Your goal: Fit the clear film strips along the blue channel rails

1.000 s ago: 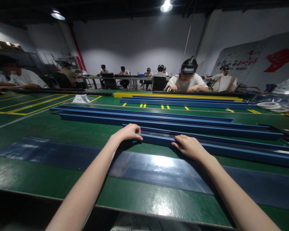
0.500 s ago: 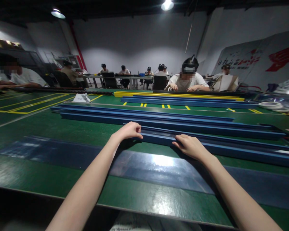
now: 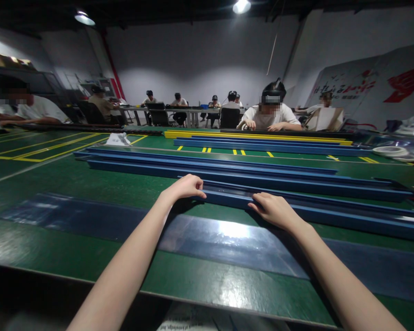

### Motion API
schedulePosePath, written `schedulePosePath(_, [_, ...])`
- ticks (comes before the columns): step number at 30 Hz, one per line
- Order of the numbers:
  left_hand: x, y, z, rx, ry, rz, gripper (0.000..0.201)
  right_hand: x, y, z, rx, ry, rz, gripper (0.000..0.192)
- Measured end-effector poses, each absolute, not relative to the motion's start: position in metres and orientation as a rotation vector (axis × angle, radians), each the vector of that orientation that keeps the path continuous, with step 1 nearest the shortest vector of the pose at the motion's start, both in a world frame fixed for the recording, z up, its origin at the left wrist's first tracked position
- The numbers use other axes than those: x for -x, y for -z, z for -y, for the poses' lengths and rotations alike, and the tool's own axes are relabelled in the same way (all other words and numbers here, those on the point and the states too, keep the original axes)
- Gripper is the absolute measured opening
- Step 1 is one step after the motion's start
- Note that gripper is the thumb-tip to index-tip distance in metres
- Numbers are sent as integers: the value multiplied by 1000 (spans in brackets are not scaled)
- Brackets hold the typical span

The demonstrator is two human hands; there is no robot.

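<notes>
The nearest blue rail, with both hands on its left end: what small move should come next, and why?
Probably lift that end slightly. The left hand covers the tip of the nearest blue rail, the right hand rests on it beside, and it lies close against the next rail.

Dark blue on the long rails (image 3: pixel 296 186) under both bare hands, same blue on the far rails (image 3: pixel 262 146), bright yellow on the one rail (image 3: pixel 255 136) beyond; deep green over the table (image 3: pixel 100 184), striped with yellow lines (image 3: pixel 44 151) far left, a glossy navy strip (image 3: pixel 207 236) near; red lettering on the white banner (image 3: pixel 365 87) far right
</notes>
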State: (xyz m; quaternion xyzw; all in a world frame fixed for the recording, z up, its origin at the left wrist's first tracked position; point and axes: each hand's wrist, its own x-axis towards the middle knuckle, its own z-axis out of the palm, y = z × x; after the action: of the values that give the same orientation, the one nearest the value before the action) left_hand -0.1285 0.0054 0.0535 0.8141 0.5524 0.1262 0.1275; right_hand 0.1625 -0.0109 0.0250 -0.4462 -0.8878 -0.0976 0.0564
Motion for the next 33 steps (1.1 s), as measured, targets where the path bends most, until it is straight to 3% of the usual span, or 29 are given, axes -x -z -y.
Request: schedulePosePath(33, [170,-60,-4,-2058,-233,-1787,27,-161,-27,12,1354,273,2683,28])
